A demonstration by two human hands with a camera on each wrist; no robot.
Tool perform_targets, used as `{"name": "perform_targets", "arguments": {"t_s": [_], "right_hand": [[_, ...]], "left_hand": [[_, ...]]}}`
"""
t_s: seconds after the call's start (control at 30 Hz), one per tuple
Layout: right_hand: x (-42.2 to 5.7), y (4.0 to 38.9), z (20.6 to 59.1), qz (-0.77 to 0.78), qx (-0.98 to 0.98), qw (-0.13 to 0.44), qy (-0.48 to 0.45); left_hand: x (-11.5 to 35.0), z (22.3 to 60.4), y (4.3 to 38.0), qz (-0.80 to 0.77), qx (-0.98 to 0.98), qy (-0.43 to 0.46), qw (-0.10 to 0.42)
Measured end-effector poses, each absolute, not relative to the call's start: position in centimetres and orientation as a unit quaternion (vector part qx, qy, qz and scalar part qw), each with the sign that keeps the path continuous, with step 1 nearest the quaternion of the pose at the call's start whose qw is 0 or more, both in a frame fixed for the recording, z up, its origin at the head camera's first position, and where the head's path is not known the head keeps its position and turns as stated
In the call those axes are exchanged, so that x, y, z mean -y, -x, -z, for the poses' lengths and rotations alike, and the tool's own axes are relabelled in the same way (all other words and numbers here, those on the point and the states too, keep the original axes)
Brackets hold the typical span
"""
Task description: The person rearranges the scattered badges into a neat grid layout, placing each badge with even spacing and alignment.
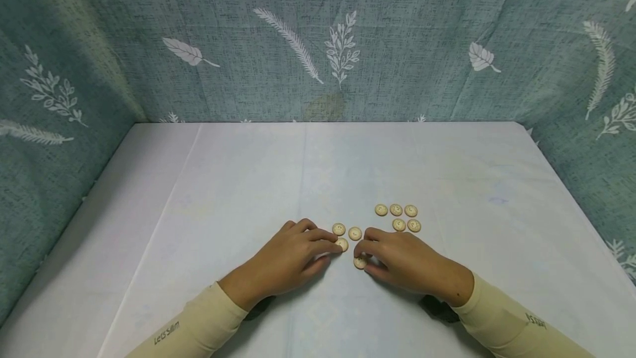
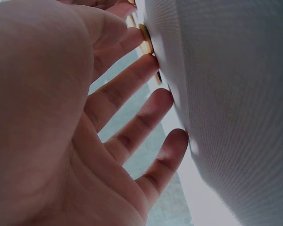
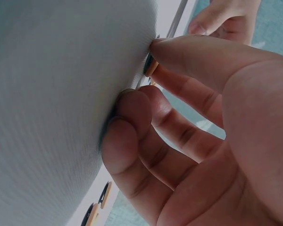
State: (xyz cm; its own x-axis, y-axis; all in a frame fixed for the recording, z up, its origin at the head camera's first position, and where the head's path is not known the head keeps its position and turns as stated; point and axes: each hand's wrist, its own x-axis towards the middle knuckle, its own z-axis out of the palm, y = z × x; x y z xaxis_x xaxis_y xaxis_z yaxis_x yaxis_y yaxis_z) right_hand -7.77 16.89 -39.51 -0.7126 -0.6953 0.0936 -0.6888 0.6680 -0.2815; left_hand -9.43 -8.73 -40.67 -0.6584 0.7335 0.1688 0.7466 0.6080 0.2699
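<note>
Near the middle of the white table, my left hand rests with its fingers extended, the fingertips touching a round wooden button. The left wrist view shows that hand's fingers loosely spread, with a button edge-on by the fingertips. To the right, my right hand pinches another wooden button between thumb and index finger, low at the table surface. From the right wrist, this button appears beside the thumb tip, the other fingers curled. Two more buttons, one upper left and one between the hands, lie flat.
Beyond the right hand lie several matching buttons in two short rows, a back row and a front row. A white cloth covers the table. Green leaf-patterned fabric hangs behind it and at both sides.
</note>
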Motion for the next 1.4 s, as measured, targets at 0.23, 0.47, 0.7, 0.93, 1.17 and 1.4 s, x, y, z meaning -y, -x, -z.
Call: {"name": "perform_targets", "arguments": {"t_s": [0.23,0.47,0.7,0.93,1.17,1.4], "right_hand": [[-16.79,7.71,39.52,0.156,-0.914,0.014,0.374],[-16.80,7.67,39.42,0.155,-0.915,0.016,0.373],[-16.80,7.78,39.45,0.150,-0.916,0.032,0.370],[-16.85,8.00,39.72,0.151,-0.916,0.025,0.371],[-16.91,7.99,39.81,0.157,-0.914,0.026,0.374],[-16.94,7.98,39.82,0.156,-0.914,0.023,0.374]], "left_hand": [[8.74,40.66,9.43,0.163,0.896,0.413,0.019],[8.76,40.64,9.48,0.159,0.897,0.413,0.012],[8.75,40.65,9.46,0.161,0.896,0.414,0.016],[8.76,40.63,9.52,0.163,0.895,0.415,0.022],[8.72,40.69,9.47,0.164,0.895,0.415,0.020],[8.69,40.75,9.51,0.162,0.896,0.413,0.019]]}}
